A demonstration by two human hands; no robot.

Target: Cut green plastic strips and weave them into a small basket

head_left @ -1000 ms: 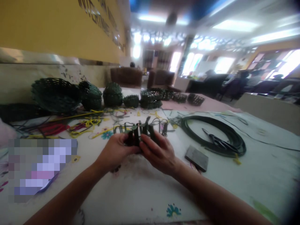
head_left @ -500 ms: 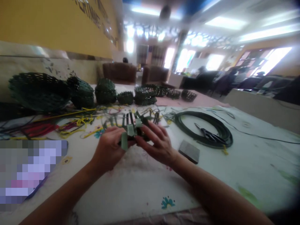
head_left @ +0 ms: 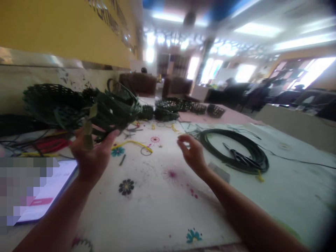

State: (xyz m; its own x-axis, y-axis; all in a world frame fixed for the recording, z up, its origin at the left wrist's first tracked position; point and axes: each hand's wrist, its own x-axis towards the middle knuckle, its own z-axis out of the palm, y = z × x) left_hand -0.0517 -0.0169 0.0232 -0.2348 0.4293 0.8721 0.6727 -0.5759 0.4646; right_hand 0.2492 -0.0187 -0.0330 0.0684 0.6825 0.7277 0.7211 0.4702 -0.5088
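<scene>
My left hand (head_left: 91,150) is raised at the left, its fingers closed around the near end of an unfinished dark green woven basket (head_left: 118,110). Loose flat strips stick out of the weave, and some pale green ends hang over my fingers. One strip arches above the far side. Apart from it, over the middle right of the table, my right hand (head_left: 193,154) has thumb and fingers curled together in a pinch. Nothing shows between the fingertips. A grey block (head_left: 219,172) lies just behind my right wrist, partly hidden by the forearm.
A coil of dark strip (head_left: 207,140) lies to the right with scissors (head_left: 240,157) on it. Finished green baskets (head_left: 168,106) line the back, including a large bowl-shaped basket (head_left: 49,101). Red strips (head_left: 54,147) and a tablet-like screen (head_left: 56,182) are at the left.
The two hands have come apart. My left hand has carried the basket up and to the left, turning it. My right hand has let go of it and moved right.
</scene>
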